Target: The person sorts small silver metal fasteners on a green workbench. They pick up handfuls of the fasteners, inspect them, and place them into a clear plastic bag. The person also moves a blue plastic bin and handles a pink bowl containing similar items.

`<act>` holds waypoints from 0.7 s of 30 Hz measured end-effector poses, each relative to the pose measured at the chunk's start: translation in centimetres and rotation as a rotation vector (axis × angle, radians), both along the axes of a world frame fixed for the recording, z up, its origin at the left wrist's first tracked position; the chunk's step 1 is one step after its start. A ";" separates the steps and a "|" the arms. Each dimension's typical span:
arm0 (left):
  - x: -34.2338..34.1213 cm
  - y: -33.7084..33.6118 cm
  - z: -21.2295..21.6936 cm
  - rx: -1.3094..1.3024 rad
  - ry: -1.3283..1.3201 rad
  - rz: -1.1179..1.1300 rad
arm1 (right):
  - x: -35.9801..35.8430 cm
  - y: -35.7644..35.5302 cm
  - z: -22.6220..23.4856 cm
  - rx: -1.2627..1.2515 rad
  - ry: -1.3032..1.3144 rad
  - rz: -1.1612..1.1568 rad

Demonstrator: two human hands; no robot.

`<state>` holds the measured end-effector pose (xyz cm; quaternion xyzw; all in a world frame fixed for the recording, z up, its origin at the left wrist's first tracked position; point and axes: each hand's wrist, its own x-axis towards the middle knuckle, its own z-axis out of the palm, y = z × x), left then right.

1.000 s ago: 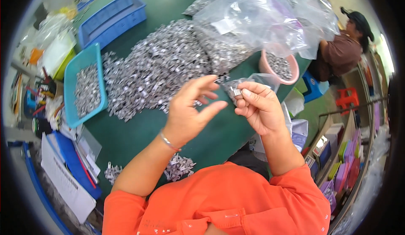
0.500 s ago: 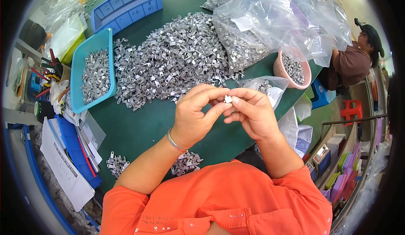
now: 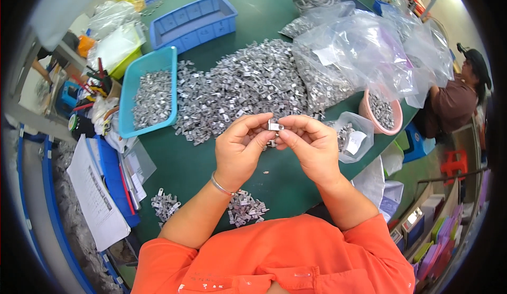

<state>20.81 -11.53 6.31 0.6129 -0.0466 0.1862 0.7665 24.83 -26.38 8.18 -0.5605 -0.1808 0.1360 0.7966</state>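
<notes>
Between the fingertips of both my hands is a small bent metal clip [image 3: 274,126], held over the green table [image 3: 211,172]. My left hand [image 3: 241,142] pinches it from the left, thumb and forefinger together. On the other side my right hand [image 3: 311,145] grips it the same way. Beyond my hands spreads a big heap of similar grey metal clips [image 3: 248,83]. Two small piles lie close to me: one pile [image 3: 166,206] left of my left forearm, another pile [image 3: 247,208] between my forearms.
At left stand a turquoise basket [image 3: 174,88] of clips and a blue tray [image 3: 193,43]. To the right are clear plastic bags [image 3: 359,56], a pink bucket [image 3: 397,125] of clips and a small bag [image 3: 364,141]. Papers [image 3: 97,193] lie at left; a person [image 3: 454,98] sits at right.
The view has shifted, so the table's things appear lower and farther right. The clip between my fingertips now shows a longer flat side; both hands keep pinching.
</notes>
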 end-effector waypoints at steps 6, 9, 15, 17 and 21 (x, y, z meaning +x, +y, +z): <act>-1.6 2.0 0.9 -0.056 0.031 0.063 | -0.5 2.6 0.8 0.011 0.004 0.054; -2.1 2.4 1.1 -0.147 -0.005 0.073 | -0.9 3.7 1.2 0.029 -0.102 0.060; -2.8 3.0 1.5 -0.169 0.042 0.152 | -1.2 4.9 1.3 -0.004 -0.159 0.045; -2.9 3.2 1.6 -0.188 0.038 0.150 | -1.1 5.2 1.3 -0.039 -0.190 0.032; -2.9 3.7 1.3 -0.204 0.058 0.149 | -1.0 5.9 1.1 -0.074 -0.226 0.002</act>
